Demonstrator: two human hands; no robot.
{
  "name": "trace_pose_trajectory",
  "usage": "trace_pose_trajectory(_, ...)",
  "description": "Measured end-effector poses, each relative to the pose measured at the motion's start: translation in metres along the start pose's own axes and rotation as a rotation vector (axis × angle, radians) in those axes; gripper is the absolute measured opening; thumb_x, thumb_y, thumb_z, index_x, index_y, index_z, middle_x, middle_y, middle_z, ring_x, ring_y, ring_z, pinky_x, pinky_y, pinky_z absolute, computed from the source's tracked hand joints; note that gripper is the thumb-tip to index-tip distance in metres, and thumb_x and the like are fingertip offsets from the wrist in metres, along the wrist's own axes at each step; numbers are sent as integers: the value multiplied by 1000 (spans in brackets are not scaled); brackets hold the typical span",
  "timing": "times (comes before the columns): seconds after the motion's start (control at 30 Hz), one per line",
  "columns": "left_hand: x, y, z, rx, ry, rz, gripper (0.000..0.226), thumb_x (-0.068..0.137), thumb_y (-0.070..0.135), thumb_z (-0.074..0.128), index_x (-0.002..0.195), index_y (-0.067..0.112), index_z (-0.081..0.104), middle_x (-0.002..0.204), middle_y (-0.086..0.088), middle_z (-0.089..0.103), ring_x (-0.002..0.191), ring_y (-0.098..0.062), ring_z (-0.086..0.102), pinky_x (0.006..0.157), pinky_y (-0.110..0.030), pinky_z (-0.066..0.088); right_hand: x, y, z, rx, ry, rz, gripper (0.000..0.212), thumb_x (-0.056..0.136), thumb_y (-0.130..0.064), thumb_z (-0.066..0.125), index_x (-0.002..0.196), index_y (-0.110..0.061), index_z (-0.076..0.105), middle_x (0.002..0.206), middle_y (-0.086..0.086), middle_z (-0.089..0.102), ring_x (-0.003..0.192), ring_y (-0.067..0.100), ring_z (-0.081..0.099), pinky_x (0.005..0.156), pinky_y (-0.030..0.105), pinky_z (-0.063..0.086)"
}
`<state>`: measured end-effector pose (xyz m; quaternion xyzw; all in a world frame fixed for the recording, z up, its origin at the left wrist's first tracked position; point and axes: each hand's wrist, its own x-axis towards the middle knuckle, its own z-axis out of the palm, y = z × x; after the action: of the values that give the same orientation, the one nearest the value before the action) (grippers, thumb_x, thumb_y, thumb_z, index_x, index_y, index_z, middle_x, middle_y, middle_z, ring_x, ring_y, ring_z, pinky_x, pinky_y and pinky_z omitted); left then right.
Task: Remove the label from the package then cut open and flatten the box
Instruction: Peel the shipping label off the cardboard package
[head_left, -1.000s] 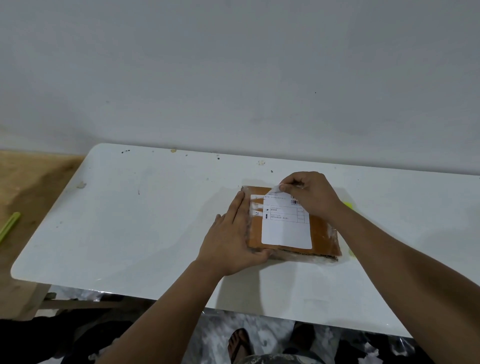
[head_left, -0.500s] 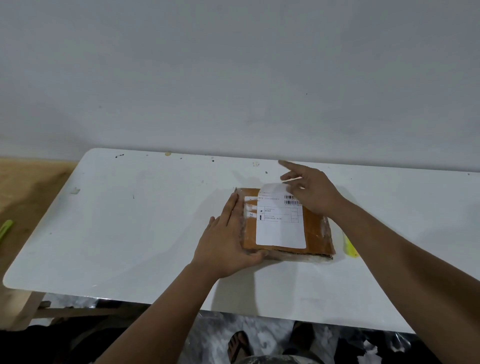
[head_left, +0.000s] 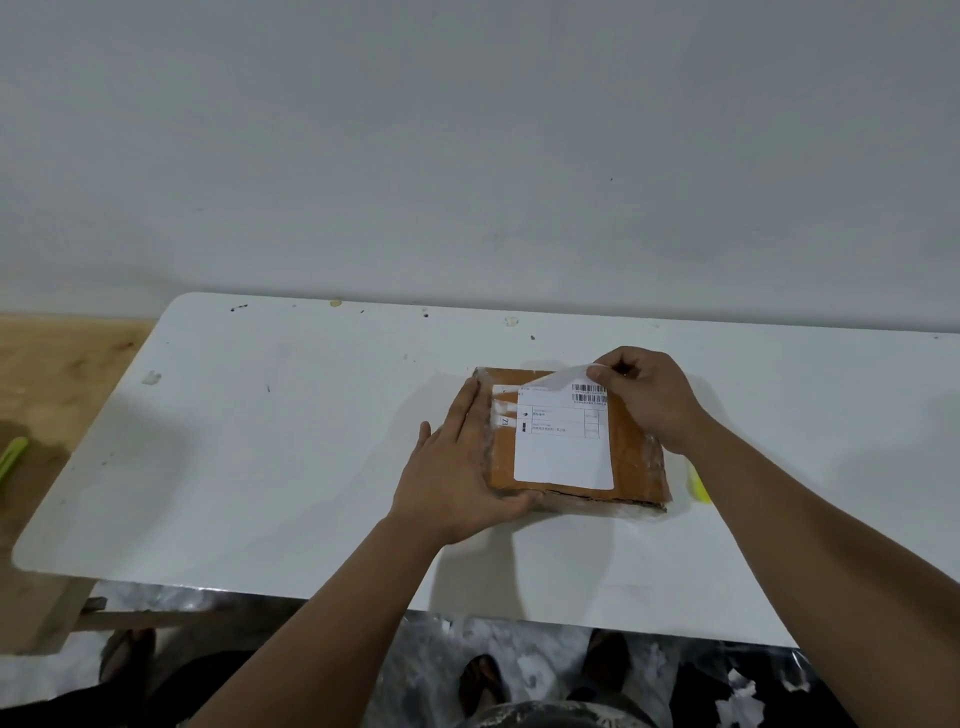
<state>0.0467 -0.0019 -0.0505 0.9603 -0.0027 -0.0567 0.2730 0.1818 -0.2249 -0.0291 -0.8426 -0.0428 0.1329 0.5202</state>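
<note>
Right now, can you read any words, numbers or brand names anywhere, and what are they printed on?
Two barcodes on the white label on the brown package: bars only, digits too small to read.
Printed rows below them: too blurred to read.
Nothing else bears text.

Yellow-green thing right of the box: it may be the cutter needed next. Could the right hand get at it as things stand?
Probably not yet: the right hand pinches the label corner, and its forearm half covers the yellow-green thing. Once it lets go, nothing else blocks it.
</note>
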Motion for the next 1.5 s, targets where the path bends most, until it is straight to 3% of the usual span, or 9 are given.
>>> trace_pose_trajectory(0.5,0,0,1,18,-7,-17,130,66,85,57,157,32,-18,163,21,-23,153,-2,-4,122,-58,14,-4,-5,-1,92,-42,-12,14,88,-23,70,76,-17,66,86,-2,72,80,13,67,81,36,48)
trace_pose_trajectory(0.6,-1,-2,0,19,-12,-20,130,66,86,57,157,33,-19,163,21,-24,152,-1,-6,122,-57,11,-5,-8,0,-182,-55,-119,12,83,-28,75,87,-24,65,92,-11,72,84,4,68,110,48,33)
trace_pose_trajectory(0.67,-1,-2,-1,27,-22,-22,131,65,89,56,156,33,-21,163,20,-23,152,-2,-6,123,-56,9,-6,-11,-1,-392,-46,-203,32,81,-29,77,105,-36,58,92,-13,69,94,7,64,121,53,5)
trace_pose_trajectory(0.77,0,0,-1,52,-48,-41,133,63,91,53,155,32,-24,164,18,-23,153,-6,3,123,-59,9,-7,-18,-2,-440,-107,-219,81,79,-29,78,140,-54,31,91,-15,64,96,6,60,119,49,-3)
trace_pose_trajectory(0.93,0,1,-1,78,-68,-98,134,57,99,47,150,41,-30,164,18,-23,144,-25,38,120,-64,4,-8,-16,13,-606,13,-312,20,83,-40,72,103,-36,75,97,-10,65,100,14,57,103,42,34)
trace_pose_trajectory(1.1,2,0,4,130,-58,-136,135,51,106,36,153,39,-23,162,19,-24,144,-26,38,119,-66,4,-19,-10,26,-431,89,-353,10,87,-20,70,92,-20,79,96,-4,74,90,16,66,85,33,52)
trace_pose_trajectory(1.23,2,2,3,120,-50,-152,139,45,108,29,153,39,-23,163,19,-21,146,-27,34,119,-66,3,-23,-13,18,-347,0,-335,15,87,-9,70,99,-12,78,106,4,75,108,23,65,98,30,45)
trace_pose_trajectory(1.33,2,3,4,126,-46,-159,140,45,108,28,155,37,-20,164,18,-20,146,-27,34,119,-66,4,-22,-10,11,-328,-93,-315,17,89,-8,68,103,-12,77,115,8,72,131,24,52,120,39,21)
trace_pose_trajectory(1.5,2,2,6,140,-55,-155,139,48,107,31,155,36,-21,163,19,-21,147,-25,34,119,-66,6,-22,-11,4,-280,-142,-251,19,86,-2,69,100,-10,78,121,11,69,134,8,43,123,35,10)
